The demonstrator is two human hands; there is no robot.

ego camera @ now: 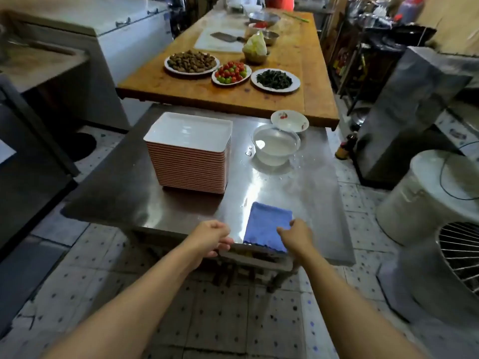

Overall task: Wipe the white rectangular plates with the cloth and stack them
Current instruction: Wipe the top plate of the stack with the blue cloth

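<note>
Right hand (298, 235) fingers pinch the blue cloth (267, 226) on the bench (298, 193); left hand (211, 235) fingers loosely curled, holding nothing, beside the plate stack (189, 149).

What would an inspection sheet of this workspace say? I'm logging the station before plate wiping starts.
Surface: shiny steel table, water drops near the bowl.
Job's things: tall stack of white rectangular plates; folded blue cloth at the near edge.
Clutter: clear bowl of water; small white cherry-print dish.
Grips: left hand loosely curled at the table edge, holding nothing; right hand at the cloth, hold unclear.
Cables: black cable over the white drum at right.
Surroundings: wooden table with food plates.
</note>
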